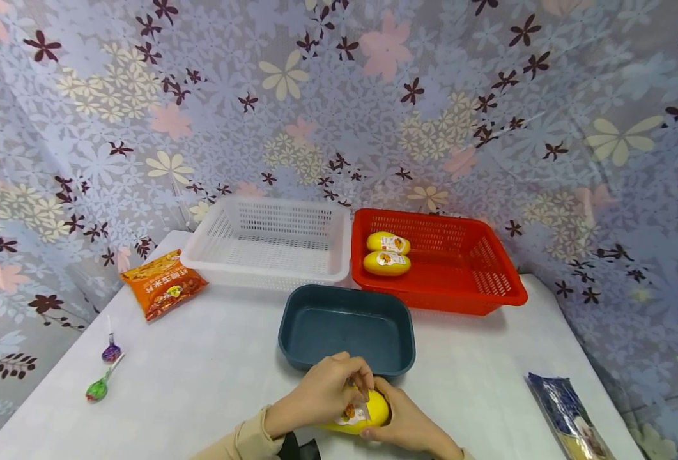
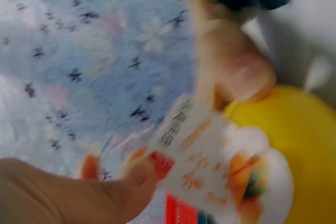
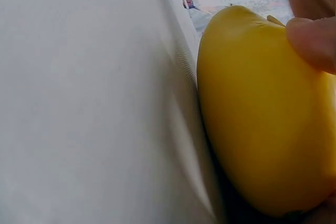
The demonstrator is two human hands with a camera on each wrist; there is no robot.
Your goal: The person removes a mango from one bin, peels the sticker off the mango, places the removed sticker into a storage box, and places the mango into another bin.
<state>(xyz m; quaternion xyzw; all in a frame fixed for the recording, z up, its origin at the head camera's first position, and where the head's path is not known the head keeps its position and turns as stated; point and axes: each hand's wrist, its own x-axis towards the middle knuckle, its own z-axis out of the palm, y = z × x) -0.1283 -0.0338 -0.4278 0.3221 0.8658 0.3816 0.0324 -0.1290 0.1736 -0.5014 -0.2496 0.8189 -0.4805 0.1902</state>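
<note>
A yellow, egg-shaped container with a fruit picture on its white label lies on the table just in front of a dark blue tray. My right hand grips its right end, thumb low and fingers at the far side. Over its top, my left hand pinches the label. In the left wrist view, the part of the label nearest my left fingers is lifted off the yellow surface, while the fruit-picture part lies against it. The right wrist view shows the smooth yellow side close to the white tablecloth.
Behind stand the dark blue tray, a white basket and a red basket holding two similar yellow containers. An orange snack bag and two lollipops lie left. At right is a dark blue packet.
</note>
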